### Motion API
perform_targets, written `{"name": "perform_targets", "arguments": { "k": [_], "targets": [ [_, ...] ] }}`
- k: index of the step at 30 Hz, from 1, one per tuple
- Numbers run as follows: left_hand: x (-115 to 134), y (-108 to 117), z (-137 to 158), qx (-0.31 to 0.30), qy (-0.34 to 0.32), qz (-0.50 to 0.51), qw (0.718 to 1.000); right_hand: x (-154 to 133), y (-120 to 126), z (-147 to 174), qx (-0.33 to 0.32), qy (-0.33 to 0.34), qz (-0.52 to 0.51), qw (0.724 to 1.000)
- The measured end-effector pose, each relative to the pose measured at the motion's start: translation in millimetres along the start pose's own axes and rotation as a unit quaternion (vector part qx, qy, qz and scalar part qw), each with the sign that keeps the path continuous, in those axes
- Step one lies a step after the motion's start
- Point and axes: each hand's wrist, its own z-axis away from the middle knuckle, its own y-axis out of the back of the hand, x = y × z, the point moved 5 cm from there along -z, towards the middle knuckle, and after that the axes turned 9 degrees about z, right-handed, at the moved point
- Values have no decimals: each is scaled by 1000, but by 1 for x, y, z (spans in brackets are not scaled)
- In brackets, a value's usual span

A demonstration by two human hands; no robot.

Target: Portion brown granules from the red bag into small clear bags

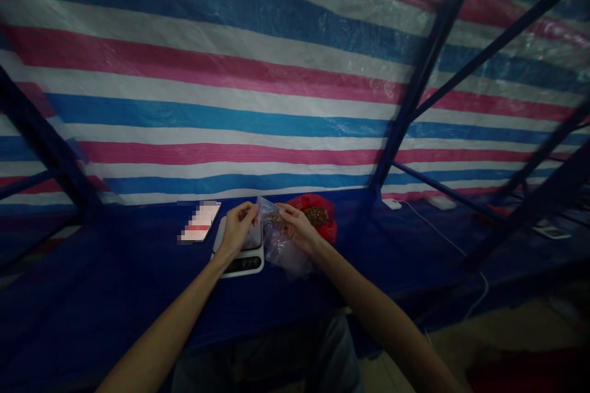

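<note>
Between my two hands is a small clear plastic bag (267, 211) with some brownish bits visible in it. My left hand (238, 228) pinches its left edge, above a white kitchen scale (251, 263) with a dark front panel. On the opposite side, my right hand (297, 227) has its fingers closed on the same bag. Behind the right hand sits an open red plastic bag (328, 232) filled with brown dried pieces (316, 216). More clear plastic bags (288, 256) lie under my right hand, partly covered by the wrist.
A flat pale object with a blurred-out surface (203, 222) lies left of the scale on the blue table (138, 282). Blue metal posts (408, 110) rise beside a striped plastic sheet (230, 80). To the right, a white cable (442, 236) runs from a white adapter (391, 203).
</note>
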Motion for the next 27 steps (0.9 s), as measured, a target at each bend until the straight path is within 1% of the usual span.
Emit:
{"name": "perform_targets", "arguments": {
  "k": [3,5,7,9,10,12,14,15,16,19,20,22,27],
  "targets": [
    [-1,0,1,-6,-1,17,1000,-13,-4,8,-3,-16,-7,1000],
    [-2,-3,3,-18,3,29,999,-23,-6,16,-24,-31,13,999],
    [-3,-9,7,-39,10,43,998,-35,-2,25,-34,-39,47,998],
    [-5,-16,11,-67,16,58,996,-52,12,33,-19,-28,81,996],
    [-6,-19,13,-80,19,66,994,-63,22,35,-1,-18,99,995],
    [-8,-22,15,-102,24,82,991,-87,47,39,46,5,139,989],
    [-12,-23,16,-114,28,96,989,-112,73,42,90,23,197,976],
    [-15,-23,15,-117,31,100,988,-125,83,43,98,32,247,964],
    [-17,-23,15,-120,34,104,987,-136,91,43,100,36,310,945],
    [-23,-23,14,-127,42,111,985,-160,105,38,88,34,473,876],
    [-24,-23,14,-129,45,111,984,-164,107,35,83,30,505,859],
    [-26,-23,14,-131,52,112,984,-169,107,26,75,22,540,838],
    [-28,-20,14,-129,65,112,983,-173,95,3,45,8,634,772]
  ]
}}
